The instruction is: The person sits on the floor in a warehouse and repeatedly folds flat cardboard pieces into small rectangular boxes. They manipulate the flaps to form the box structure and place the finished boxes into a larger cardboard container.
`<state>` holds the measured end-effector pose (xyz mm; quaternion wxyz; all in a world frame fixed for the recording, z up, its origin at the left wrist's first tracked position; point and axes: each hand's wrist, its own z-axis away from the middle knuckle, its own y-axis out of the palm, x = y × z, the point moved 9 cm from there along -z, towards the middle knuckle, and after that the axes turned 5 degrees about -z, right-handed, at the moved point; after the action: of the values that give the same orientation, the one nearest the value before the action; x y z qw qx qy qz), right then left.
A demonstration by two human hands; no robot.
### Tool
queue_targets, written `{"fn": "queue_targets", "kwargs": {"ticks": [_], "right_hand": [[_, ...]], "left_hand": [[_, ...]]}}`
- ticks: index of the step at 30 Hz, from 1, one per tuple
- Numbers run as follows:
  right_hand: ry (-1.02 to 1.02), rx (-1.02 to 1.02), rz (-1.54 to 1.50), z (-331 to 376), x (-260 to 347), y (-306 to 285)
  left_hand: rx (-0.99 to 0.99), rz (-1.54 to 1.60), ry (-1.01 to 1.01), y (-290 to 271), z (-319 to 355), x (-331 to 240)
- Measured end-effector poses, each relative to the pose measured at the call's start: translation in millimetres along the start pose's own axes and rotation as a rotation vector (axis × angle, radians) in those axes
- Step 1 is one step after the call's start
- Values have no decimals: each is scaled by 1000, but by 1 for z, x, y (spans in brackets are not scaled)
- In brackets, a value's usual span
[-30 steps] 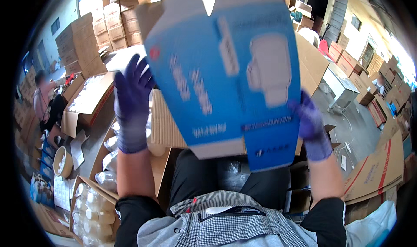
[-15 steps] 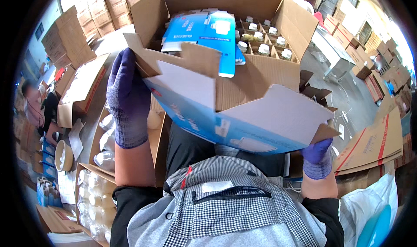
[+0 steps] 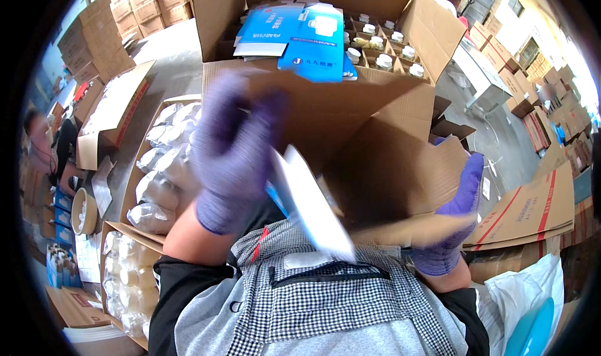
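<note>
Between my gloved hands is a cardboard carton (image 3: 394, 137), its brown inside facing up and spread wide; a white flap (image 3: 319, 209) with a blue outer side tilts toward my apron, blurred. My left hand (image 3: 231, 149), in a purple glove and smeared by motion, curls at the carton's upper left edge. Along the right side my right hand (image 3: 454, 212) grips the panel, fingers stretched upward against it. Just beyond, flat blue printed cartons (image 3: 316, 40) lie on top of a large open box (image 3: 216, 11) holding white-capped bottles (image 3: 384, 61) in cardboard dividers.
To the left stand an open box of wrapped items (image 3: 156, 190) and another of pale bottles (image 3: 128, 274). A beige bowl (image 3: 91, 212) is farther left, near a seated person (image 3: 41, 143). Flattened cardboard (image 3: 526, 212) with red stripes and a white bag (image 3: 526, 293) are right.
The carton has opened out and turned its brown inside up. My left hand has moved right and inward; my right hand has shifted slightly along its side.
</note>
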<state>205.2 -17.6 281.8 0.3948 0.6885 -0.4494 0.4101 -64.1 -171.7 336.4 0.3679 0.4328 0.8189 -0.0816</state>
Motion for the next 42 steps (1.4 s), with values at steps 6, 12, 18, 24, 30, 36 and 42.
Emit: {"fn": "queue_targets", "kwargs": {"ticks": [6,12,18,24,30,36,42], "right_hand": [[376,-215,-359,20,-43,-44],[-446,570,505,37,36,14],[-467,848,465,43,49,62],[-873,1010,892,67,58,102],[-725,1292,967,87,36,113],[-639,1265,945,90,40,107],[-661,1207,431,69,75,62]], "left_hand": [[851,-254,492,58,29,-33],[999,-416,457,57,21,-21],[906,-654,263,64,28,-2],[308,68,-453,25,24,46],[466,-46,-17,18,62,79],[527,7,-437,33,61,64],[587,-66,-449,42,56,38]]}}
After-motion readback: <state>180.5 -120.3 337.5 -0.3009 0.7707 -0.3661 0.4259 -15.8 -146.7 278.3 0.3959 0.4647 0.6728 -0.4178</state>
